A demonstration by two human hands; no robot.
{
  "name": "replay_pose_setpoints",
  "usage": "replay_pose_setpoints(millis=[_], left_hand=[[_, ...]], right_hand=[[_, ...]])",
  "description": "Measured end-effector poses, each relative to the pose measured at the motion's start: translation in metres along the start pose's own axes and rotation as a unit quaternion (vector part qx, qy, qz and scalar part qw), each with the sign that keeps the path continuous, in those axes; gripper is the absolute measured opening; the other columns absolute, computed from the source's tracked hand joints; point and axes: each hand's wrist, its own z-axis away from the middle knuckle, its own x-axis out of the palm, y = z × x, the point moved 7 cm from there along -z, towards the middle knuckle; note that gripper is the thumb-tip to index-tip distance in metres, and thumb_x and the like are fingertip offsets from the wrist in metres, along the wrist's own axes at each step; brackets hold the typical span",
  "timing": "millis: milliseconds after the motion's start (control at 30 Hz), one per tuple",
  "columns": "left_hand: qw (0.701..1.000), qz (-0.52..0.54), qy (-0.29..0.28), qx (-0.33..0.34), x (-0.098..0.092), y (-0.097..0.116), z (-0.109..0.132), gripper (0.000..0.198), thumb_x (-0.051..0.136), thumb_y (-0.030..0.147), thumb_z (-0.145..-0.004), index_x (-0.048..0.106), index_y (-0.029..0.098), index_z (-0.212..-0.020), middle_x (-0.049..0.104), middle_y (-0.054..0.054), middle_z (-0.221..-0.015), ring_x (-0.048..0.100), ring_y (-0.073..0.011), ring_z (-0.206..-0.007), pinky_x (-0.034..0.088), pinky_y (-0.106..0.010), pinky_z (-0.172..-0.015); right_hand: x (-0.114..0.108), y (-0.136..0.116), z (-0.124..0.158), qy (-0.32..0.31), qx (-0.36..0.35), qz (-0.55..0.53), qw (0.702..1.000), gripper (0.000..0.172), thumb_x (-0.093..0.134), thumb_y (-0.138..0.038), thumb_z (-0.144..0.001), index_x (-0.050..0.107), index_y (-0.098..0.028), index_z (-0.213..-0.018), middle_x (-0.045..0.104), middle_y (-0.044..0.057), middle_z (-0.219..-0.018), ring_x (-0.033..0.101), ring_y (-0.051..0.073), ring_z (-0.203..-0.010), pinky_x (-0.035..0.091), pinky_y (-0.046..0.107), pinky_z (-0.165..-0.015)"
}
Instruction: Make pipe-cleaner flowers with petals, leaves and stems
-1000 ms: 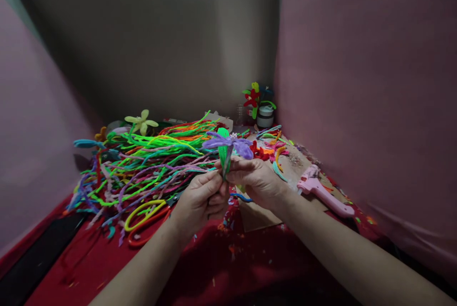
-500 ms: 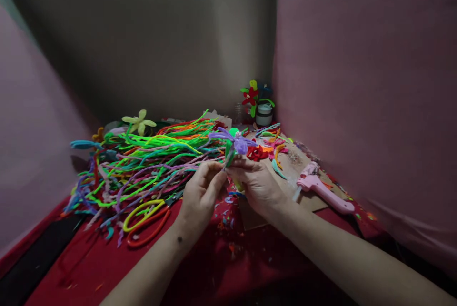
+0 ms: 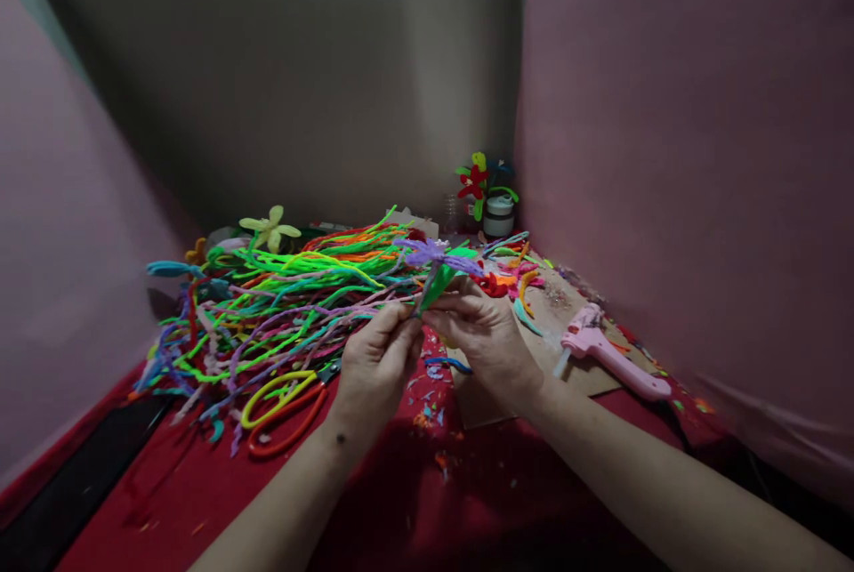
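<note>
A purple pipe-cleaner flower (image 3: pixel 427 253) with a green leaf (image 3: pixel 446 280) on its stem stands upright between my hands. My left hand (image 3: pixel 380 354) pinches the lower stem between thumb and fingers. From the other side, my right hand (image 3: pixel 490 336) closes its fingertips on the stem at the leaf's base; its exact grip is partly hidden. Behind and left of my left hand spreads a pile of many-coloured pipe cleaners (image 3: pixel 294 305). Scissors (image 3: pixel 286 412) with yellow and red handles lie beside my left wrist.
A pink glue gun (image 3: pixel 617 358) rests on a cardboard sheet (image 3: pixel 553 323) at the right. Red pipe-cleaner pieces (image 3: pixel 494 285) lie behind my right hand. At the back are a red flower (image 3: pixel 473 182), a small lidded jar (image 3: pixel 499 216) and a pale yellow flower (image 3: pixel 270 228).
The flower has turned in my fingers, so its green leaf now faces right and its bloom appears more side-on. Both hands keep hold of the stem. The view has shifted slightly.
</note>
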Motion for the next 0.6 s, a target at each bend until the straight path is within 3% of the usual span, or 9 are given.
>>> replay_pose_setpoints(millis=[167,367,467,533,600], left_hand=[[0.963,0.226,-0.087,-0.123,0.015,-0.008,0.001,0.009,0.058,0.025,-0.079,0.054,0.017,-0.075,0.043,0.008,-0.048,0.028,-0.0034,-0.034,0.029,-0.016,-0.034],[0.922,0.306,-0.173,-0.164,0.020,-0.018,0.000,0.017,0.061,0.030,-0.077,0.053,0.016,-0.072,0.038,0.009,-0.045,0.019,-0.0005,-0.029,0.024,-0.013,-0.029],[0.923,0.281,-0.185,-0.186,0.021,-0.023,-0.001,0.018,0.060,0.034,-0.077,0.053,0.017,-0.074,0.039,0.009,-0.045,0.018,-0.0013,-0.029,0.022,-0.014,-0.028],[0.951,0.201,-0.157,-0.173,0.018,-0.024,-0.004,0.018,0.057,0.034,-0.079,0.052,0.017,-0.072,0.043,0.007,-0.048,0.025,-0.0032,-0.030,0.024,-0.016,-0.031],[0.987,0.077,-0.091,-0.109,0.010,-0.018,-0.007,0.018,0.055,0.031,-0.081,0.053,0.018,-0.068,0.047,0.005,-0.051,0.036,-0.0060,-0.035,0.029,-0.018,-0.037]], right_hand=[[-0.004,0.008,-0.001,-0.013,0.045,-0.014,0.999,0.012,0.071,-0.030,-0.067,0.075,-0.027,-0.078,0.063,0.001,-0.074,0.054,0.017,-0.081,0.044,0.031,-0.075],[0.008,0.017,-0.001,-0.063,0.082,-0.118,0.988,0.012,0.070,-0.026,-0.067,0.074,-0.025,-0.078,0.065,0.000,-0.072,0.053,0.013,-0.070,0.041,0.030,-0.074],[0.007,0.018,-0.001,-0.042,0.080,-0.139,0.986,0.011,0.070,-0.025,-0.066,0.074,-0.023,-0.076,0.066,0.000,-0.072,0.053,0.014,-0.068,0.040,0.029,-0.072],[0.004,0.020,-0.002,-0.016,0.075,-0.139,0.987,0.013,0.072,-0.026,-0.064,0.073,-0.022,-0.076,0.066,0.000,-0.073,0.053,0.014,-0.066,0.041,0.029,-0.069],[0.002,0.023,-0.003,0.006,0.072,-0.127,0.989,0.012,0.072,-0.028,-0.064,0.073,-0.022,-0.074,0.066,0.000,-0.072,0.054,0.014,-0.066,0.041,0.030,-0.068]])
